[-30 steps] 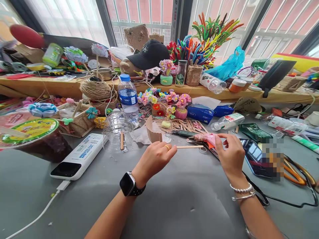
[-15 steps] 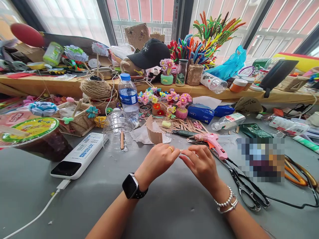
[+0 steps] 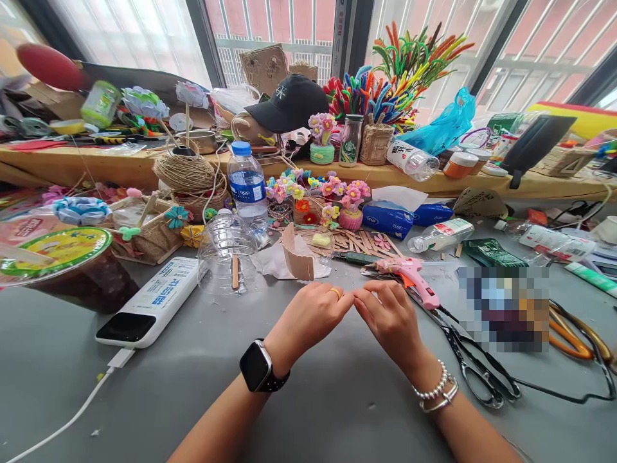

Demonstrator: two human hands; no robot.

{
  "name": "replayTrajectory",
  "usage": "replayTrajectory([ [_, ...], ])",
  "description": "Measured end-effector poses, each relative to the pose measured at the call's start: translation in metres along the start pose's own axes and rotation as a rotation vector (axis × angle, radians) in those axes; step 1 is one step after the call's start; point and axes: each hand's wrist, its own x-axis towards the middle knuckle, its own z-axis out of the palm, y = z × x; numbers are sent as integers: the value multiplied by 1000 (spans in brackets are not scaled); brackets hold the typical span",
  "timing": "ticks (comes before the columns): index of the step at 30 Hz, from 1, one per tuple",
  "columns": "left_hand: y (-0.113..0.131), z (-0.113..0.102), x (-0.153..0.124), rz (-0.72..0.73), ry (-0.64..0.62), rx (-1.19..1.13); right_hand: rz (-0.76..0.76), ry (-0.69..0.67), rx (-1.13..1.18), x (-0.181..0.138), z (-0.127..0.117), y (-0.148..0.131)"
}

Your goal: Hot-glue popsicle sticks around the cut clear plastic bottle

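My left hand (image 3: pixel 313 315), with a smartwatch on the wrist and a ring on one finger, and my right hand (image 3: pixel 390 318), with bead bracelets, meet fingertip to fingertip over the grey table (image 3: pixel 337 405). Both are curled in a pinch on a thin wooden stick, which the fingers almost entirely hide. A pink glue gun (image 3: pixel 409 273) lies on the table just beyond my right hand, with nothing holding it. A small curved wall of wooden sticks (image 3: pixel 296 257) stands just beyond my left hand.
A cut clear plastic bottle (image 3: pixel 226 254), a water bottle (image 3: pixel 247 186) and a white power bank (image 3: pixel 149 302) with its cable sit to the left. Scissors (image 3: pixel 477 373) and black cords lie to the right. Craft flowers, twine and pipe cleaners crowd the back.
My right hand let go of the pink glue gun, left it on the table and came left to meet my left hand at the stick. My left hand barely moved.
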Motion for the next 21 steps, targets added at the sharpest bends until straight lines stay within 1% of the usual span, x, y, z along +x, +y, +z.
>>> replayTrajectory([
  [15,3,-2,2,-2,100,29,18,5,20,-2,2,1],
  [21,3,-2,2,-25,123,34,50,51,67,-2,2,1],
])
